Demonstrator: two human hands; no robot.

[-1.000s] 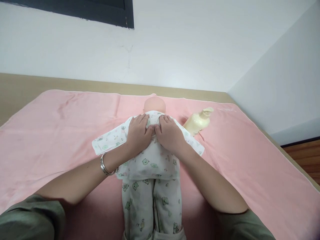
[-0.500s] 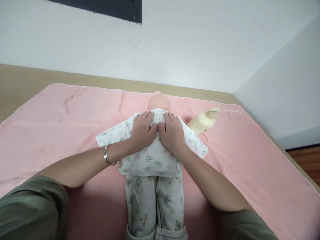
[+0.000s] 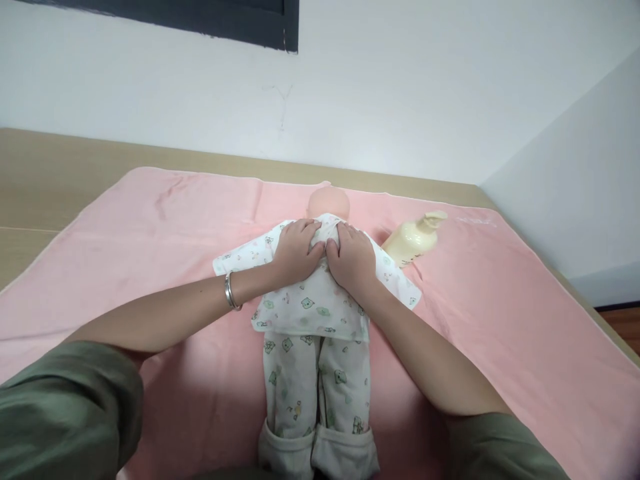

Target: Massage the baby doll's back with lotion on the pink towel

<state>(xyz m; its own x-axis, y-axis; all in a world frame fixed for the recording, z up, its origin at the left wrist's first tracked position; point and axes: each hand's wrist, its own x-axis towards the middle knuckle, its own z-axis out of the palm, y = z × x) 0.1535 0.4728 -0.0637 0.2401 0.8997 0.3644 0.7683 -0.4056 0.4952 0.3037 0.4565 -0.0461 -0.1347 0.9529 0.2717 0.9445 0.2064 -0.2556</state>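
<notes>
A baby doll [image 3: 329, 202] lies face down on a pink cloth [image 3: 200, 213], its bald head pointing away from me. It wears a white printed top [image 3: 310, 310] and matching trousers [image 3: 293, 380] with turned-up cuffs. My left hand [image 3: 299, 250] rests flat on the left side of the doll's upper back, fingers stretched toward the head. On the right side of the upper back lies my right hand [image 3: 353, 257], also flat. Both thumbs point inward and nearly meet over the middle of the back. Neither hand grips anything.
A cream pump bottle [image 3: 413, 241] lies tilted on the cloth beside the doll's right-hand sleeve. Under the cloth is a wooden surface [image 3: 75, 157], bordered by a white wall [image 3: 380, 100] behind and another at the right. A dark frame [image 3: 240, 23] shows at the top.
The view has shifted a little, so the doll and bottle sit slightly farther right and more of the trouser cuffs shows. Both hands stay on the doll's upper back.
</notes>
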